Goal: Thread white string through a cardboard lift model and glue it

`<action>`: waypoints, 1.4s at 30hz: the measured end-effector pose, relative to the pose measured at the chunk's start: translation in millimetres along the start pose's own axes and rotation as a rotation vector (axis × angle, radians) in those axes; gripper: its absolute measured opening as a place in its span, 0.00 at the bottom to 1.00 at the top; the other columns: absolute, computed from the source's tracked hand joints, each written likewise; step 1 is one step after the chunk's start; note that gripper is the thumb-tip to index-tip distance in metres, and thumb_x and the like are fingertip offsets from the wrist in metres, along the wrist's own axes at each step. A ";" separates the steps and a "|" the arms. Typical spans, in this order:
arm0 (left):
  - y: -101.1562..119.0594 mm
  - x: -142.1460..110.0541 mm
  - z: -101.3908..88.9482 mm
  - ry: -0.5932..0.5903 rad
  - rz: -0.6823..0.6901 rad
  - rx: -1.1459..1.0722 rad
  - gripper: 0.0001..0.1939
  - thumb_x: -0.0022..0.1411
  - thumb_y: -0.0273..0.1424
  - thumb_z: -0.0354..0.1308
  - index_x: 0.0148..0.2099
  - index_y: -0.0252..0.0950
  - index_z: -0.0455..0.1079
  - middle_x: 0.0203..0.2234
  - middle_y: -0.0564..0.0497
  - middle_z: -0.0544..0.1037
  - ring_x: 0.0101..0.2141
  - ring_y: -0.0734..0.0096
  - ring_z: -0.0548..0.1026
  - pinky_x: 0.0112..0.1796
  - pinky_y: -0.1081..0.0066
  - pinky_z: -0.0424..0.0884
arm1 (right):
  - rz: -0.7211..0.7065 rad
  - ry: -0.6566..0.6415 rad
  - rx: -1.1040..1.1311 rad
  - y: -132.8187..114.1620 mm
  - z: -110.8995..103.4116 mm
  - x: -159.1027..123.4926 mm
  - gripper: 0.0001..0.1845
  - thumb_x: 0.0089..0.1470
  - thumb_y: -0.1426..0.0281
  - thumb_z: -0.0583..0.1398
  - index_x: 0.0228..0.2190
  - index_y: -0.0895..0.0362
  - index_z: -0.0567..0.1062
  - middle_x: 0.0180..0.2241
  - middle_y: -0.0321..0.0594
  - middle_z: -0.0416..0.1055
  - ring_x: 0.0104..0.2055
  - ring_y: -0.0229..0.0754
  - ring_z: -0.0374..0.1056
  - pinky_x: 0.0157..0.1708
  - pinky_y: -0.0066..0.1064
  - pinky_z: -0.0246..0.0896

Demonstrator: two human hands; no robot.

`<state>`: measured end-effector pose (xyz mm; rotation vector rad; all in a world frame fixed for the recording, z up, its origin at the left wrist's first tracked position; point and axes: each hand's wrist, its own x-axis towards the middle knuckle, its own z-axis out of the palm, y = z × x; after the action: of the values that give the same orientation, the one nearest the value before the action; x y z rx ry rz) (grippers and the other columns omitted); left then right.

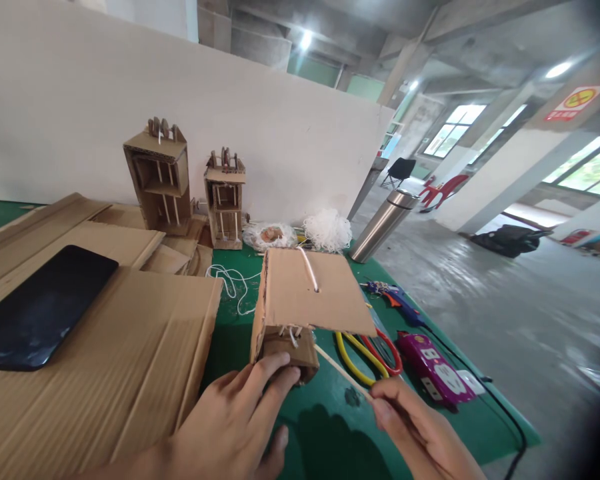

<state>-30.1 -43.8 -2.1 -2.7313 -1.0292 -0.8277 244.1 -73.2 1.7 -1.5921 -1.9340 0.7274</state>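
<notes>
My left hand (250, 407) lies with outstretched fingers on a small brown cardboard box (285, 350), its thumb apart from the box. Behind and over that box stands a larger cardboard piece (315, 287) with a white string (307, 269) through a hole in its top. A short bit of white string and thin sticks show at the small box's upper edge. Between thumb and fingers, my right hand (413, 420) pinches a thin wooden stick (343, 372). Its far end reaches the right side of the small box; whether it enters the box I cannot tell.
Scissors with yellow handles (357, 360), a glue gun (400, 303) and a purple power strip (435, 370) lie at right. A steel flask (385, 225) stands behind. Two cardboard models (157, 177), white string (327, 230), cardboard sheets (170, 313) and a black phone (45, 307) surround the workspace.
</notes>
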 end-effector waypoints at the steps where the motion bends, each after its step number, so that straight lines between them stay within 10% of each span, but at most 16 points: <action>1: -0.2 -0.2 0.4 0.002 0.003 0.002 0.27 0.57 0.25 0.50 0.60 0.31 0.60 0.52 0.42 0.76 0.47 0.60 0.79 0.39 0.66 0.81 | -0.026 0.006 -0.032 0.6 -2.4 1.6 0.17 0.67 0.57 0.49 0.33 0.53 0.69 0.23 0.34 0.64 0.25 0.38 0.64 0.23 0.22 0.62; 17: 0.1 0.0 1.2 -0.003 -0.010 -0.027 0.28 0.56 0.25 0.51 0.61 0.33 0.59 0.52 0.44 0.76 0.48 0.61 0.78 0.40 0.66 0.80 | -0.488 0.235 -0.612 -41.4 -43.6 32.1 0.16 0.69 0.63 0.50 0.35 0.49 0.75 0.28 0.33 0.78 0.25 0.38 0.76 0.21 0.26 0.68; 42: 0.4 -1.7 0.8 0.000 -0.009 -0.011 0.28 0.56 0.25 0.51 0.60 0.34 0.61 0.52 0.47 0.76 0.47 0.62 0.78 0.40 0.67 0.79 | -0.679 0.193 -0.888 -36.1 -66.7 33.6 0.19 0.70 0.67 0.46 0.39 0.51 0.76 0.35 0.40 0.81 0.29 0.45 0.78 0.15 0.31 0.66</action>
<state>-30.5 -44.8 -3.7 -2.7378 -1.0399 -0.8380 259.5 -41.1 76.6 -1.1698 -2.5675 -0.6187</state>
